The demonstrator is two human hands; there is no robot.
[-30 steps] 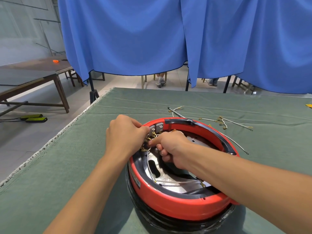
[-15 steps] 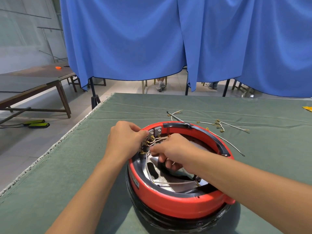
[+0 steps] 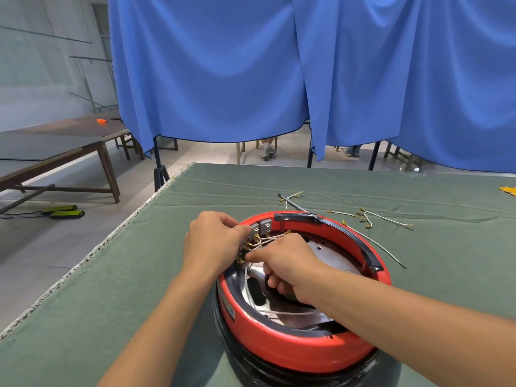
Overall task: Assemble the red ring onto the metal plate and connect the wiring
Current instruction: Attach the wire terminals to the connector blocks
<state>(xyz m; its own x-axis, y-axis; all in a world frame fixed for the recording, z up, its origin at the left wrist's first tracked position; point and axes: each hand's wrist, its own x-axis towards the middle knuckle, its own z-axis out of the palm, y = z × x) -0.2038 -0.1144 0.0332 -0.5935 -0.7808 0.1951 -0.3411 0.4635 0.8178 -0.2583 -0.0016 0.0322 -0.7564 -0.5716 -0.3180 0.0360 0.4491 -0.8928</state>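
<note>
Both hands, left hand (image 3: 213, 241) and right hand (image 3: 290, 263), pinch wires (image 3: 265, 240) inside red ring (image 3: 296, 350).

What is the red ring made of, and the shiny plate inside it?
The red ring looks like smooth moulded plastic, evenly coloured with a soft sheen. The plate inside looks like bare metal: silvery, mirror-like, with punched holes. Neither can be told for certain from looks.

we see a big blue curtain (image 3: 279, 65) across the top of the frame. at the left stands a brown wooden table (image 3: 55, 146) with a small orange thing (image 3: 101, 121) on it. two green and black boxes (image 3: 62, 212) lie on the floor below it.
</note>
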